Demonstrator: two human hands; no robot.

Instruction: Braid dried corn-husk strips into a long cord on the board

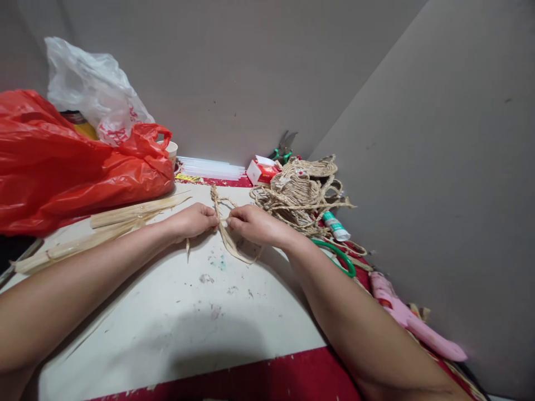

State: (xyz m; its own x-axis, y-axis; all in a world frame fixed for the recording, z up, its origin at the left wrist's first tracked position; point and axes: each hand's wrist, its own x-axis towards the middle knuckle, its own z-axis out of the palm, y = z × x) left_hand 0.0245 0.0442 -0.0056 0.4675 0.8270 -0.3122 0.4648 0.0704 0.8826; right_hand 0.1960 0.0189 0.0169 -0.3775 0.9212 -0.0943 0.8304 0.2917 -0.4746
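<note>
Head view: the fibre braid (214, 198) is laid just beyond and between left hand (193, 220) and right hand (251, 224), long axis pointed away; neither is clearly nearer; its strands (228, 243) are pinched by both.

We are seeing straw-beige in the braided cord (214, 194), a duller tan in the rope bundle (300, 190) and blond yellow in the dry husk strips (134, 214). We are finding the table (259, 312) white with grey and teal smudges, the front carrier bag (75, 172) red, the rear carrier bag (90, 75) translucent white with red printing, the glue gun (403, 313) pink, and the tube (335, 226) teal and white.
</note>
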